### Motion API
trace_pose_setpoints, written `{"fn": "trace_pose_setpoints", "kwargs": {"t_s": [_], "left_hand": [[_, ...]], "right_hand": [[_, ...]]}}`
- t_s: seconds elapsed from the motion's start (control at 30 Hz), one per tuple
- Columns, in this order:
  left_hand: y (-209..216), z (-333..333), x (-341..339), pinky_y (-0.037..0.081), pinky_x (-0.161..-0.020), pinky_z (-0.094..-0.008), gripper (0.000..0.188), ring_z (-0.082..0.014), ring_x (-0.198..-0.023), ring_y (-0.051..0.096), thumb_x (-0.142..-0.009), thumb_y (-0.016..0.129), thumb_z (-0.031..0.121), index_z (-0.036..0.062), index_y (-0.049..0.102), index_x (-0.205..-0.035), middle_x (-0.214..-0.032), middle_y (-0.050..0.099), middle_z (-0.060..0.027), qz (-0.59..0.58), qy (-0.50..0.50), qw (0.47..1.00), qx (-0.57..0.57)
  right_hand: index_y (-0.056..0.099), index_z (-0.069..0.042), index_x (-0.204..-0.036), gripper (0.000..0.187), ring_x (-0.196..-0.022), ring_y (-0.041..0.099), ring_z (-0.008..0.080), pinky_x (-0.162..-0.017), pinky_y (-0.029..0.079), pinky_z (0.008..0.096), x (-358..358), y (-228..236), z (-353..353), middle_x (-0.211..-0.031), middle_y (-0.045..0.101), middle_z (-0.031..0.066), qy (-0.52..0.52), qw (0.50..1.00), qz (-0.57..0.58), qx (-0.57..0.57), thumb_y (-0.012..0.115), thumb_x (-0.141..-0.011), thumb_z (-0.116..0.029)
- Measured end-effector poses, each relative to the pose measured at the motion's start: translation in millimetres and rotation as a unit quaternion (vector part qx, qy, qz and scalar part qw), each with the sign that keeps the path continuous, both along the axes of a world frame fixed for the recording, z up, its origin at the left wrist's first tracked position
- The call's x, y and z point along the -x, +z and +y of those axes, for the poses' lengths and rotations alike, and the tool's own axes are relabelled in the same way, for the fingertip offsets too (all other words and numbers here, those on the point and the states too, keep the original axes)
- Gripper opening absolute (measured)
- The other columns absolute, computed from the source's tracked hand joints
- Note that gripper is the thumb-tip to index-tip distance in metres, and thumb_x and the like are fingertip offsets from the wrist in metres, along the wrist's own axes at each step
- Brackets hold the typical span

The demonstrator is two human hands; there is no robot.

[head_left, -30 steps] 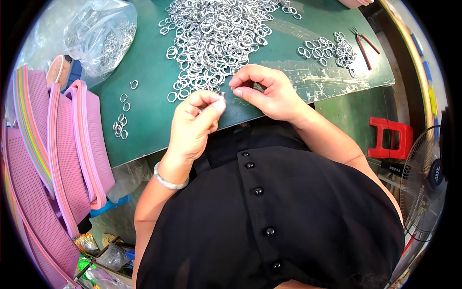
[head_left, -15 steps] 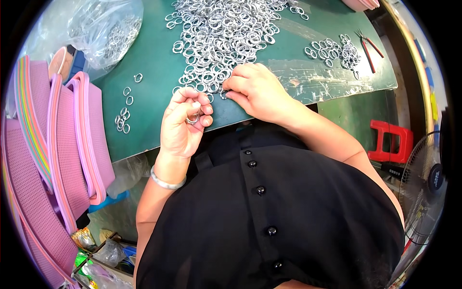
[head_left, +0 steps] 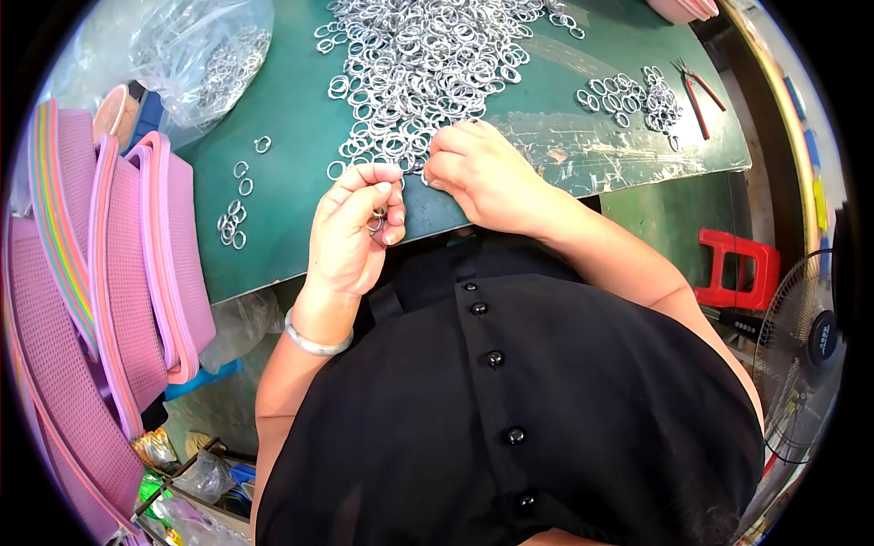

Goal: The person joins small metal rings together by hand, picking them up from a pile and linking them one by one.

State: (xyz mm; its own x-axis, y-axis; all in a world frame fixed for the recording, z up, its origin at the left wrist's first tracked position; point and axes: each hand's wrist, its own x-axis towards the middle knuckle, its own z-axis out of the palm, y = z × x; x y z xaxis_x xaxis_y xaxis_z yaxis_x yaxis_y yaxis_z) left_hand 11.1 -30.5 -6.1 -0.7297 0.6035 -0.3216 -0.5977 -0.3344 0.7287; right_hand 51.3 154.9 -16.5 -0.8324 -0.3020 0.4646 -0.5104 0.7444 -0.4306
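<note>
Rings (head_left: 376, 224) sit in the curled left hand (head_left: 348, 231), the bent right hand's (head_left: 482, 178) hold unclear.

We look down from head height, near the left hand (head_left: 348, 229) and right hand (head_left: 482, 177). Our fisheye spreads wide.

A red stool (head_left: 767, 270) stands on green floor (head_left: 660, 223) near the green-topped table (head_left: 305, 100).

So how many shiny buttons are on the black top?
5. Down the front of the black top: two buttons close together nearest the table, a third button below, then a fourth button and a fifth button lowest. Others may be hidden.
</note>
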Motion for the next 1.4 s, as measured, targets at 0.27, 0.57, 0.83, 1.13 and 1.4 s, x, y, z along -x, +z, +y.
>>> {"fn": "trace_pose_setpoints", "kwargs": {"t_s": [0.27, 0.57, 0.83, 1.13, 1.4], "left_hand": [[9.7, 7.3, -6.5, 0.034, -0.045, -0.0164, 0.011, -0.0065, -0.057, 0.045, -0.083, 0.050, 0.005, 0.0025, 0.053, -0.093, -0.072, 0.051, -0.0016, 0.029, -0.021, 0.998, 0.049], [22.7, 18.6, -13.4, 0.033, -0.049, -0.0158, 0.016, -0.0040, -0.059, 0.044, -0.077, 0.059, -0.001, 0.0026, 0.057, -0.092, -0.073, 0.052, 0.0016, 0.236, -0.048, 0.962, 0.124], [10.9, 16.9, -4.3, 0.036, -0.061, -0.0178, 0.005, -0.0041, -0.066, 0.045, -0.079, 0.061, 0.004, 0.0007, 0.061, -0.083, -0.073, 0.054, 0.0024, 0.454, -0.001, 0.873, 0.176], [-9.5, 26.9, -3.6, 0.041, -0.060, -0.0225, 0.005, -0.0103, -0.064, 0.050, -0.079, 0.059, 0.005, 0.0005, 0.058, -0.079, -0.072, 0.055, -0.0032, 0.509, 0.051, 0.822, 0.251], [-12.5, 19.4, 1.7, 0.039, -0.060, -0.0192, 0.005, -0.0049, -0.065, 0.046, -0.081, 0.058, 0.005, 0.0000, 0.059, -0.082, -0.073, 0.054, 0.0001, 0.433, 0.062, 0.869, 0.232]], "right_hand": [[0.050, -0.002, -0.078, 0.008, -0.076, 0.047, 0.0152, -0.070, 0.038, 0.0251, -2.4, 17.8, 17.2, -0.083, 0.050, 0.0057, 0.106, 0.939, -0.183, 0.272, 0.050, -0.084, -0.008], [0.049, -0.002, -0.078, 0.011, -0.076, 0.046, 0.0144, -0.069, 0.038, 0.0262, -7.6, 21.7, 19.6, -0.081, 0.049, 0.0048, 0.139, 0.932, -0.168, 0.291, 0.050, -0.085, -0.010], [0.053, 0.000, -0.080, 0.010, -0.077, 0.049, 0.0139, -0.071, 0.040, 0.0252, -9.5, 26.5, 17.7, -0.081, 0.051, 0.0053, 0.080, 0.915, -0.196, 0.343, 0.050, -0.084, -0.008], [0.056, -0.001, -0.081, 0.005, -0.077, 0.053, 0.0234, -0.068, 0.043, 0.0309, -6.1, 10.5, 18.1, -0.082, 0.053, 0.0089, -0.008, 0.983, -0.089, 0.158, 0.057, -0.077, -0.005], [0.061, -0.009, -0.083, 0.017, -0.081, 0.047, 0.0219, -0.076, 0.036, 0.0331, -16.3, 5.4, 22.1, -0.087, 0.051, 0.0035, 0.139, 0.989, -0.046, 0.017, 0.066, -0.068, -0.015]]}}
